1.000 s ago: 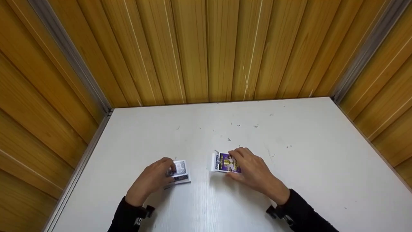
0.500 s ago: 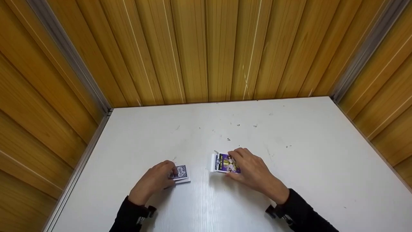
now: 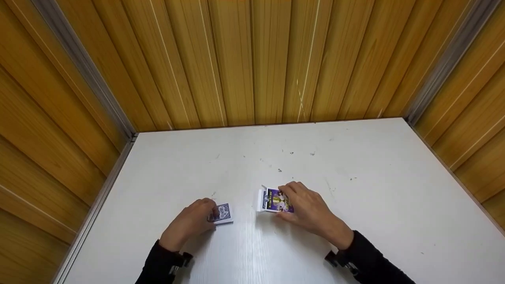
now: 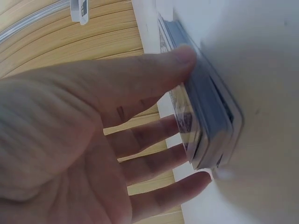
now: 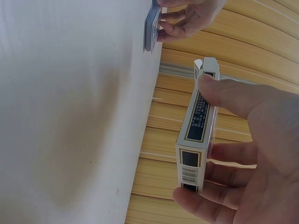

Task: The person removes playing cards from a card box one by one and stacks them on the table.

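Observation:
My left hand (image 3: 190,220) grips a deck of playing cards (image 3: 222,213) by its long edges on the white table, with blue-and-white patterned backs facing up. In the left wrist view the thumb presses one side of the deck (image 4: 208,107), and small gaps show between some cards at its near end. To the right, my right hand (image 3: 311,209) holds a purple and white card box (image 3: 278,200) above the table. Its flap end points left, toward the deck, with the flap standing out. The right wrist view shows the box's barcode end (image 5: 190,173) near the fingers.
The white tabletop (image 3: 252,157) carries small dark marks and scratches. Yellow wood-look panels (image 3: 252,63) rise behind it and at both sides, with grey metal posts in the corners.
The raised upper cards under my left hand have come down flat onto the rest, so the deck looks more even. That hand has lowered slightly. The right hand and box have hardly moved.

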`<state>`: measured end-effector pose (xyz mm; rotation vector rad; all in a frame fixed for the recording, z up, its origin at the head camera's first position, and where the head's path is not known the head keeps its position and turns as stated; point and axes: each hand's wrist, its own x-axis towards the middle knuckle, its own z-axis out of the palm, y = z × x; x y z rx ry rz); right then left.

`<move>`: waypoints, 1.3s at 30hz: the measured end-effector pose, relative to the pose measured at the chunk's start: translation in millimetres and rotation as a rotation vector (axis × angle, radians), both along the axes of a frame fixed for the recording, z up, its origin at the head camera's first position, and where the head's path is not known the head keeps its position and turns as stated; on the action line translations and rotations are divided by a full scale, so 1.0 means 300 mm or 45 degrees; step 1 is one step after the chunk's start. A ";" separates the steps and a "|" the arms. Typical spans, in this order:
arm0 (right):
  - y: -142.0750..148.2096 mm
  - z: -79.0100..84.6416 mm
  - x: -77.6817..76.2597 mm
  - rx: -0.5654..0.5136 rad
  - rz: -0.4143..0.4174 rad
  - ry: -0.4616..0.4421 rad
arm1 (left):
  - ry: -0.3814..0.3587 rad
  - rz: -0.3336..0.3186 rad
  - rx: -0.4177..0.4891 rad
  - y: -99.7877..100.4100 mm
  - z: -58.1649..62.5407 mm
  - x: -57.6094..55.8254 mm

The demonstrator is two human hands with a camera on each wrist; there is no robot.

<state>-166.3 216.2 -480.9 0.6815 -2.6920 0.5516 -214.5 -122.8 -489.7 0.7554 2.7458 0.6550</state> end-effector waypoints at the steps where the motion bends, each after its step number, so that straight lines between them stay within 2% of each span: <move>1: -0.001 0.000 0.000 0.000 -0.001 -0.003 | -0.005 0.004 -0.001 0.002 -0.001 0.001; 6: -0.002 0.002 0.001 0.001 -0.007 -0.016 | 0.006 0.016 -0.020 0.010 -0.006 0.012; 13: -0.004 -0.006 0.003 0.025 -0.003 -0.031 | 0.084 0.009 -0.044 0.021 -0.020 0.020; 20: -0.004 -0.008 0.003 0.045 -0.001 -0.022 | 0.184 -0.032 -0.057 0.025 -0.025 0.021; 33: -0.002 -0.011 0.000 0.048 0.018 0.016 | 0.123 -0.026 -0.121 0.029 -0.016 0.027; 39: -0.010 -0.013 0.006 0.063 0.023 -0.017 | 0.052 0.054 -0.083 0.025 -0.005 0.023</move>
